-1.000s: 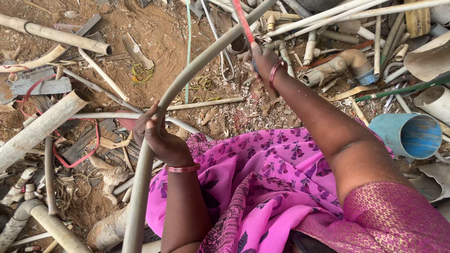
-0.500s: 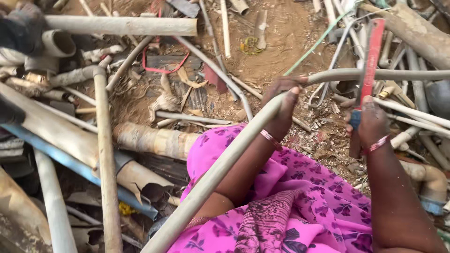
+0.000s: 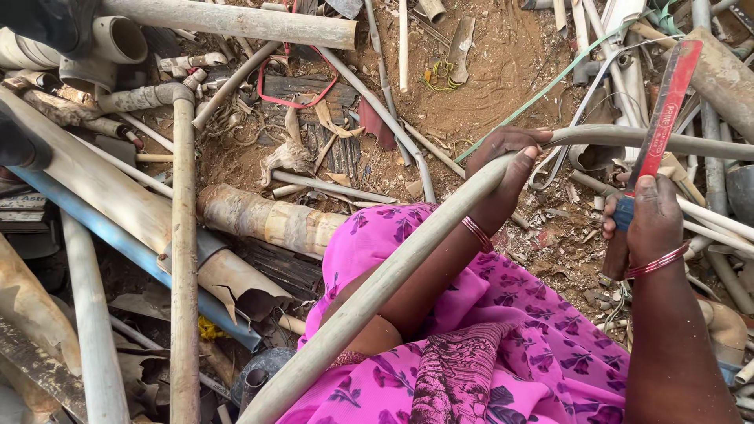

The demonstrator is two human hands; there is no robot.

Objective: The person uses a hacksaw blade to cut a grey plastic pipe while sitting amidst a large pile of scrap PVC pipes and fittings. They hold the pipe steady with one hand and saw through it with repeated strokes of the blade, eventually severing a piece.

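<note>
My left hand (image 3: pixel 506 169) grips a long, bent grey plastic pipe (image 3: pixel 393 275) at its bend; the pipe runs from the lower left up across my pink flowered lap and off to the right. My right hand (image 3: pixel 648 216) holds a red flat blade with a blue grip (image 3: pixel 664 110), standing upright just right of the pipe's bend and crossing in front of it. Both wrists wear red bangles.
Dirt ground strewn with scrap: a thick grey pipe (image 3: pixel 236 20) along the top, an elbow-jointed pipe (image 3: pixel 184 235) at left, a broad dirty pipe (image 3: pixel 267 220) by my knee, a blue pipe (image 3: pixel 133 251), thin rods and wires, more pipes at right.
The view swung left over the scrap heap. My left hand shifted along the pipe to its bend, and my right hand brought the red blade upright beside it.
</note>
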